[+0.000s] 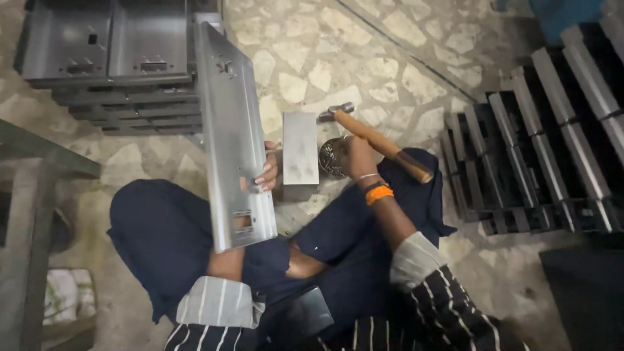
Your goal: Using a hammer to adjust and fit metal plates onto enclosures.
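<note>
Your left hand (266, 174) is clamped on the edge of the long grey sheet-metal panel (233, 136), fingers wrapped over its right rim, holding it upright and tilted just left of the steel block (299, 155) that stands on the stone floor (364, 58) between your knees. Your right hand (354, 159) is clenched around the wooden-handled hammer (380, 140), gripping close to the middle of the handle, with the head lying just beyond the block's far right corner. A round metal piece (333, 157) sits touching the block's right side, though the glare makes it hard to say what it is. Keep the panel's edge seated flat against the block before you strike, and keep your left fingers back from the block's top face. Hold the hammer further down the handle for a truer swing. Stacked grey trays (107, 55) lie beyond the block to the left, dark channel pieces (539, 149) well off to its right.
</note>
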